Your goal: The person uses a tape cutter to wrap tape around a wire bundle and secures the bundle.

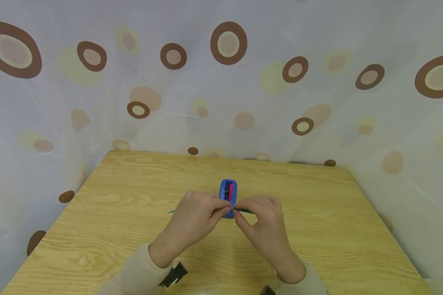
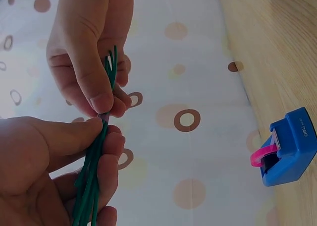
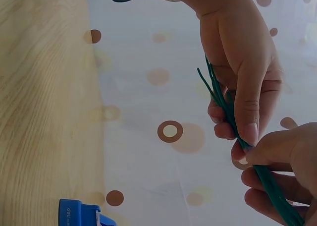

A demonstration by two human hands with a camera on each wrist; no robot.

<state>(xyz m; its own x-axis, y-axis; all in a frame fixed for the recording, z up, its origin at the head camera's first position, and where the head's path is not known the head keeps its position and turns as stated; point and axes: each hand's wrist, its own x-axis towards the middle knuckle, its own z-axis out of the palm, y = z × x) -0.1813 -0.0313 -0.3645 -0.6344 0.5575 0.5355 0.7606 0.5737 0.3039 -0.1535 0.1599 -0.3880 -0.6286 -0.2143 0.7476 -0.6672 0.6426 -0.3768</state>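
Note:
My left hand [image 1: 190,217] and right hand [image 1: 263,219] meet fingertip to fingertip over the near end of a blue tape dispenser [image 1: 222,186]. Between them they hold a bundle of thin green wire-like strands [image 2: 89,186]. In the left wrist view my left hand [image 2: 29,156] wraps its fingers along one length of the bundle. My right hand [image 2: 86,42] pinches the other length there, and several strand ends fan out beside its fingers. A small purplish band [image 2: 104,117] shows round the bundle between the two thumbs; the fingertips partly hide it.
The dispenser [image 2: 297,146] holds a pink-cored roll [image 2: 263,154] and stands on the wooden table [image 1: 125,196]. Behind and on both sides hangs a pale sheet [image 1: 195,90] with brown ring prints. Black straps [image 1: 174,274] sit at the wrists.

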